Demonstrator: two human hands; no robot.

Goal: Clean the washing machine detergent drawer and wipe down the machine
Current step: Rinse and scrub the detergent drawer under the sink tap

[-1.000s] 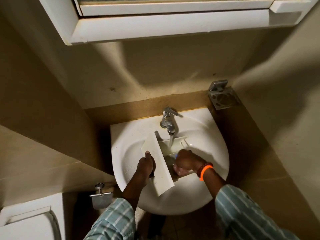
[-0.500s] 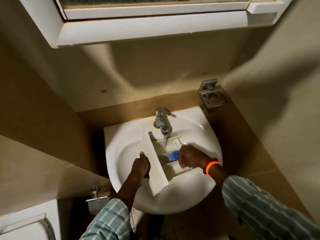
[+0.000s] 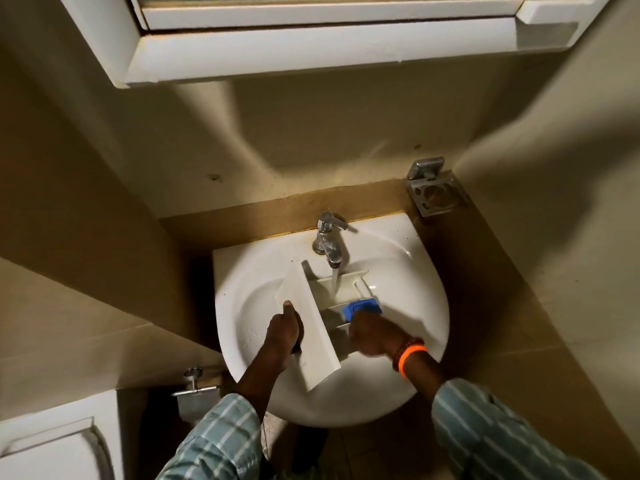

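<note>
Detergent drawer [image 3: 313, 323] lies in white washbasin [image 3: 408, 271], under running tap [image 3: 329, 242]; water falls into its rear compartment. Left hand [image 3: 282, 332] grips the drawer's front panel, thumb on top. Right hand [image 3: 372, 336], fingers curled, rests inside beside blue insert [image 3: 362, 306]; grasp unclear.

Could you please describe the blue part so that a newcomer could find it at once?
Start at the white sink and its running tap. Below the stream lies the detergent drawer; the blue part, beside the right hand, is its only coloured piece.
</note>
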